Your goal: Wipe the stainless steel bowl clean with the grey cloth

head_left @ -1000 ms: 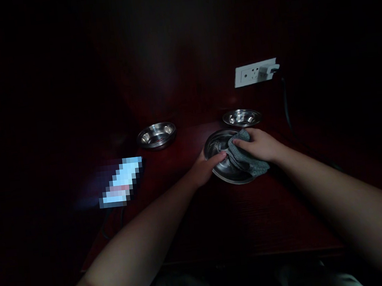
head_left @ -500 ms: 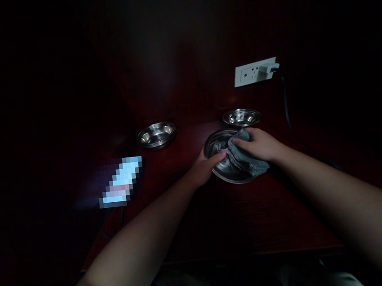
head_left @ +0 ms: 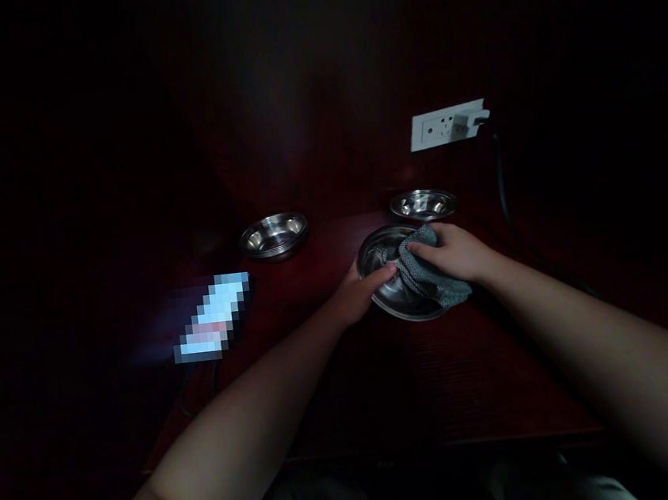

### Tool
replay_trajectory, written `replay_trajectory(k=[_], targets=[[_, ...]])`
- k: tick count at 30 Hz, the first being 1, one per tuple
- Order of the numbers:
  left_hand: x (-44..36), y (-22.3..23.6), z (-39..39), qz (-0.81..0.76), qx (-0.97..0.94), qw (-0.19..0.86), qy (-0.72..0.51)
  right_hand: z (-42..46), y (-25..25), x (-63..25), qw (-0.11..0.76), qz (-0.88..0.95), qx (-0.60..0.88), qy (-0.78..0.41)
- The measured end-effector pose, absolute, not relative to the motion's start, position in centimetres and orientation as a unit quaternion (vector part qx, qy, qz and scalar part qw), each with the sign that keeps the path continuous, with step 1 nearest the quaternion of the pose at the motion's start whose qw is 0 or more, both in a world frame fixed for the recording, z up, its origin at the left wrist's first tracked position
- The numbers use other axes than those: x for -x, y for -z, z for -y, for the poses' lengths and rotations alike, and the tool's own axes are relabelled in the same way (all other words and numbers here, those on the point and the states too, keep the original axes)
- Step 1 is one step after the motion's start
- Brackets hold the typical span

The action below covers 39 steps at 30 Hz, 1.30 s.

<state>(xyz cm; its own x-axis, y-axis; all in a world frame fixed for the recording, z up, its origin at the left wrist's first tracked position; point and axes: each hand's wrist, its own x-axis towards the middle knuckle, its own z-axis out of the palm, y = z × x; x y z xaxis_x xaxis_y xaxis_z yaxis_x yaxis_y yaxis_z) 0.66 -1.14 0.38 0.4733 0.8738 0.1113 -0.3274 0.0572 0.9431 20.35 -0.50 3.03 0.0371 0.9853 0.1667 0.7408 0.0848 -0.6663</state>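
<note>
A shiny steel bowl (head_left: 392, 295) is tilted toward me above the dark red table. My left hand (head_left: 357, 291) grips its left side, thumb over the rim and the other fingers hidden behind. In my right hand (head_left: 450, 252) is a grey-green woven cloth (head_left: 432, 275), pressed over the bowl's right side and inner surface. The right thumb lies on top of the cloth, and most of that hand's fingers are out of sight.
Nested steel bowls (head_left: 274, 236) stand at the back left, and another steel bowl (head_left: 423, 205) sits just behind my right hand. A lit phone (head_left: 213, 318), blurred out, lies left with a cable. A wall socket (head_left: 446, 127) holds a plug; its cord hangs right. The table's front edge (head_left: 385, 451) is near me.
Almost nothing differs. Both hands, the bowl and the cloth stay in nearly the same place, with only a very slight shift of the view.
</note>
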Motion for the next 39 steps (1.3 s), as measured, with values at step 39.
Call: replay_trajectory(k=[39], targets=[[-0.72,-0.38,1.21,-0.249,-0.533,0.678,-0.442,0.67,-3.27,-20.23,0.304,0.668,0.654,-0.184]])
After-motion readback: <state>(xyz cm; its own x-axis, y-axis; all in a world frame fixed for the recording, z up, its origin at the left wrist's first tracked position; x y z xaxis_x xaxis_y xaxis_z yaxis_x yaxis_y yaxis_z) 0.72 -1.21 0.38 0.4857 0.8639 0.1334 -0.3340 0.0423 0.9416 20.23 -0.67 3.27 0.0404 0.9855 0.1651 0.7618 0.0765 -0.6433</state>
